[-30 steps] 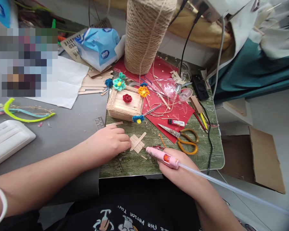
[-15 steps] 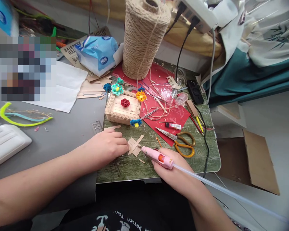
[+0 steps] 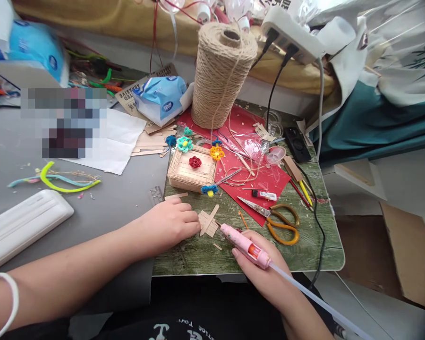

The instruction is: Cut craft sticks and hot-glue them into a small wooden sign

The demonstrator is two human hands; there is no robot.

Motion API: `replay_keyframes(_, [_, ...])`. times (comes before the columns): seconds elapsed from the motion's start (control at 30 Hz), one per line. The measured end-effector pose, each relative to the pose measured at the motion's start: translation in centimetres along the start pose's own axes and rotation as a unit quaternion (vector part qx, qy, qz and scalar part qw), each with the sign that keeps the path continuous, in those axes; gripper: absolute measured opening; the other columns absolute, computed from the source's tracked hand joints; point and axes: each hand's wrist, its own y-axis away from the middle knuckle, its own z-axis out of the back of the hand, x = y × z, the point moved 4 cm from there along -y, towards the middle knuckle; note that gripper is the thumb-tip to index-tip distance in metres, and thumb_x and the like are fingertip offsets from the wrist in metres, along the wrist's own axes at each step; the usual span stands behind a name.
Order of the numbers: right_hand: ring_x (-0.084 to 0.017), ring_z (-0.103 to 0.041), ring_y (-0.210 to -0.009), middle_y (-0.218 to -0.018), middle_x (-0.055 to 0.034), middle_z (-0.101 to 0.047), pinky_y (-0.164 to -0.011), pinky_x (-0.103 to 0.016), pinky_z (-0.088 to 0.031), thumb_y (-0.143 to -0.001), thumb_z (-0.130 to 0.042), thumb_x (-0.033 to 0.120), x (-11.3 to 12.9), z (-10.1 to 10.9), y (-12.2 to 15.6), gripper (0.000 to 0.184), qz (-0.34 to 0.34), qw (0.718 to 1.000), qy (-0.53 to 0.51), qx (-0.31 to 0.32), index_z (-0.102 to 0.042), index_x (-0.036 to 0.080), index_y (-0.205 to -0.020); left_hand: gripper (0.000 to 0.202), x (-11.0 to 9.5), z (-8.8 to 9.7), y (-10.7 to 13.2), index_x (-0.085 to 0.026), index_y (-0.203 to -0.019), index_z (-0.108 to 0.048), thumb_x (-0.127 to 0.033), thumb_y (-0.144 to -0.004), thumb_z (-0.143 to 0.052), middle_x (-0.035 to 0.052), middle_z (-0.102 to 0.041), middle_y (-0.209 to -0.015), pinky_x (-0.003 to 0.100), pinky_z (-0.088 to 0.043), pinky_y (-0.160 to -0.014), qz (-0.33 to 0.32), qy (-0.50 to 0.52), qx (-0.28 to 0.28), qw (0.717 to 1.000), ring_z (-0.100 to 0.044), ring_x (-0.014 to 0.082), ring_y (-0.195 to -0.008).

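A small panel of wooden craft sticks [image 3: 208,224], with one stick lying diagonally across it, rests on the green table near its front edge. My left hand [image 3: 175,222] is closed at the panel's left edge, fingers curled together and holding it there. In my right hand [image 3: 258,255] is a pink hot glue gun [image 3: 242,242], its nozzle touching or nearly touching the panel's right side. A long translucent glue stick [image 3: 304,293] runs out of the gun's back end. Behind the panel stands a twine-wrapped stick box [image 3: 189,183] with a red rose and yarn flowers.
Scissors [image 3: 283,224] lie right of the glue gun, beside a red sheet [image 3: 269,174] with scraps. A tall twine spool [image 3: 223,80] stands behind the box. Loose craft sticks [image 3: 152,142], a tissue pack [image 3: 163,99] and a white case [image 3: 31,226] are to the left. A black cable hangs over the right edge.
The camera view has shifted, so everything appears lower and farther right. My hands, the panel and the glue gun keep nearly the same places relative to one another.
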Motion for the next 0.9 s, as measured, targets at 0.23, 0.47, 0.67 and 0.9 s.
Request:
replay_keyframes(0.23, [-0.015,-0.05,-0.066,-0.078,0.0014,-0.057,-0.063,-0.027,-0.045,-0.095,-0.071,0.044,-3.8,-0.6,-0.4,0.027,0.001,0.99,-0.137,-0.046,-0.069,0.022,-0.11,0.015,0.5,0.1,0.2,-0.023,-0.107,-0.066,-0.015,-0.104,-0.053,0.0036,-0.075,-0.1,0.035,-0.044,-0.082,0.009,0.013,-0.007,1.0,-0.064,0.0176,-0.087])
replay_keyframes(0.47, [-0.012,-0.041,-0.055,-0.069,0.0035,-0.052,-0.051,-0.025,-0.039,-0.096,-0.07,0.048,-5.0,-1.1,-0.5,0.04,-0.01,0.98,-0.196,-0.03,-0.068,0.02,-0.124,0.04,1.1,0.1,0.0,-0.019,-0.118,-0.06,-0.049,-0.094,-0.071,0.0092,-0.071,-0.116,0.039,-0.051,-0.092,0.118,0.081,0.006,0.99,-0.065,0.0252,-0.105])
replay_keyframes(0.67, [-0.011,-0.041,-0.054,-0.067,0.0048,-0.049,-0.05,-0.024,-0.037,-0.096,-0.071,0.049,-5.8,-1.4,-0.5,0.041,0.003,0.976,-0.217,-0.034,-0.067,0.021,-0.125,0.05,0.4,-0.2,-0.5,-0.018,-0.134,-0.053,-0.032,-0.09,-0.071,0.0111,-0.067,-0.128,0.045,-0.049,-0.102,0.147,0.066,0.037,0.986,-0.061,0.0295,-0.117])
replay_keyframes(0.9, [-0.011,-0.04,-0.053,-0.066,0.0047,-0.05,-0.048,-0.023,-0.035,-0.094,-0.073,0.049,-5.6,-1.3,-0.5,0.043,0.004,0.975,-0.216,-0.044,-0.068,0.021,-0.126,0.031,0.2,-0.4,-0.8,-0.02,-0.118,-0.058,-0.037,-0.094,-0.068,0.0078,-0.069,-0.11,0.041,-0.05,-0.088,0.166,0.055,0.035,0.984,-0.064,0.0275,-0.102])
